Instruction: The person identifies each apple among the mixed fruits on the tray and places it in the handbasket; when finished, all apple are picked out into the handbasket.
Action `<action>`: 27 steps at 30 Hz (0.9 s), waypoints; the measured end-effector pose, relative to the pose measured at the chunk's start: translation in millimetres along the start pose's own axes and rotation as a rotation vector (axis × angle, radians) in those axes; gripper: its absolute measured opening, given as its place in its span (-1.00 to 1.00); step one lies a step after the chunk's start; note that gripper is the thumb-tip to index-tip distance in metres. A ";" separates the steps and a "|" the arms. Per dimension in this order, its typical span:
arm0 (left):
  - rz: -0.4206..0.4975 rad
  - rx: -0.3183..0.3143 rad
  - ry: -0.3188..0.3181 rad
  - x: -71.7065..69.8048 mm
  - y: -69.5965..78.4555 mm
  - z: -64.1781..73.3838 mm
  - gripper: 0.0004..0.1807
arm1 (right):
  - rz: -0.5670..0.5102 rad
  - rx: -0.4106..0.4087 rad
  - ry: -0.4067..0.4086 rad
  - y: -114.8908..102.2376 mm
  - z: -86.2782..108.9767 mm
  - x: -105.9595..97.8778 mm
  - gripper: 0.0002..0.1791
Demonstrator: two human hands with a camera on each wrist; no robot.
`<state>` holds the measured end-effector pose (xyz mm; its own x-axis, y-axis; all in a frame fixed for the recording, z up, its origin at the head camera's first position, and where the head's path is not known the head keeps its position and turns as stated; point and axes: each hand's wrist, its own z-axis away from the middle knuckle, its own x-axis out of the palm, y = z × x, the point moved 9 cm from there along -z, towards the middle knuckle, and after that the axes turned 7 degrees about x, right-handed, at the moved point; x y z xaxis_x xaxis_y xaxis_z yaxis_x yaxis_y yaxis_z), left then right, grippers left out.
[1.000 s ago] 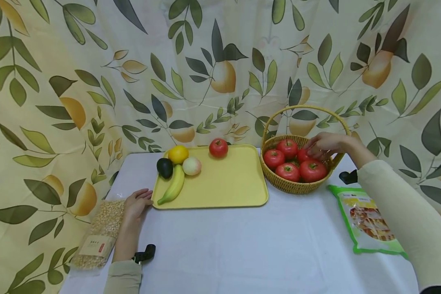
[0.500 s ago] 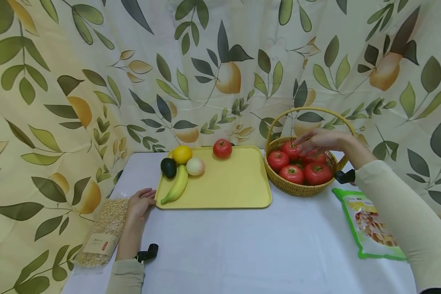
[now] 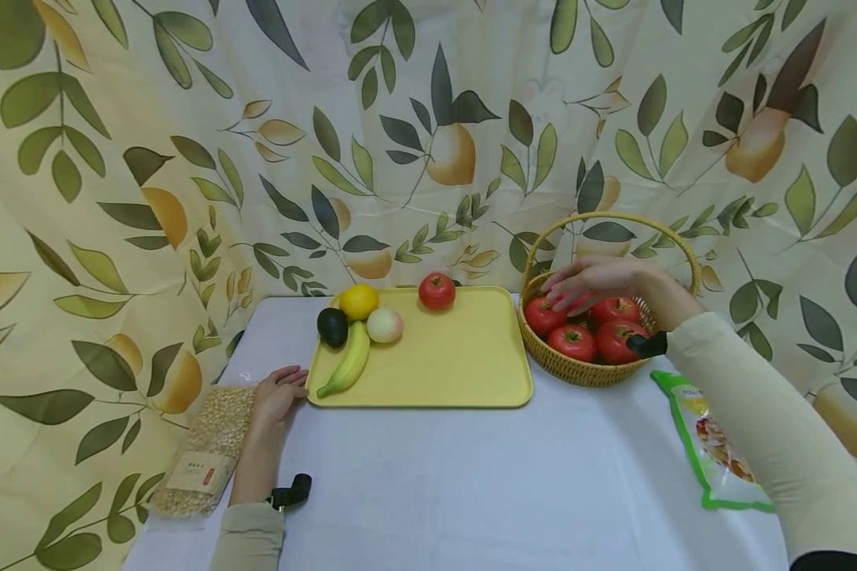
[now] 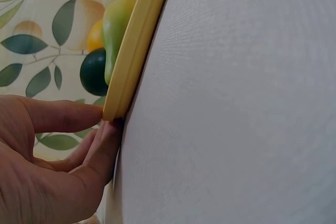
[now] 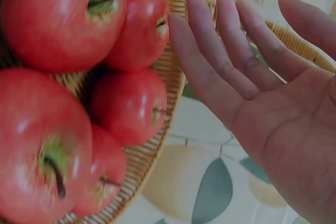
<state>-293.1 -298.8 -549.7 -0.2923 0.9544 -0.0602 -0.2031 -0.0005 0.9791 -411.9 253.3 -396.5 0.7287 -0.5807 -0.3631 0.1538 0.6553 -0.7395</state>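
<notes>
My left hand (image 3: pixel 277 398) is at the near left corner of a yellow tray (image 3: pixel 428 373). In the left wrist view its thumb lies on the rim and its fingers reach beneath, pinching the corner. On the tray are a lemon (image 3: pixel 359 302), a dark avocado (image 3: pixel 332 327), a banana (image 3: pixel 347 361), a pale peach (image 3: pixel 385 325) and a red apple (image 3: pixel 436 291). My right hand (image 3: pixel 603 279) is over a wicker basket (image 3: pixel 578 373) of several red apples (image 5: pixel 50 150). Its fingers are extended with nothing held, and it partly hides the apples at the back.
The basket's tall arched handle (image 3: pixel 617 216) rises around the right hand. A clear bag of pale grains (image 3: pixel 210 444) lies by the left forearm. A green-edged food packet (image 3: pixel 714 444) lies at right, partly under the right sleeve. A leaf-patterned curtain (image 3: pixel 428 230) stands behind the table.
My right hand has lifted from among the apples, straightened its fingers and moved left over the basket. The left hand stays at the tray's corner. The head view has shifted slightly.
</notes>
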 end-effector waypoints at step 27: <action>-0.015 -0.019 0.011 -1.4 -0.4 0.2 -0.27 | -0.120 -0.038 0.019 -61.7 -73.1 48.0 -0.47</action>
<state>-292.4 -300.1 -550.0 -0.2996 0.9510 -0.0769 -0.2250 0.0079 0.9743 -435.3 149.7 -409.7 0.6941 -0.6628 -0.2810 0.2131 0.5620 -0.7992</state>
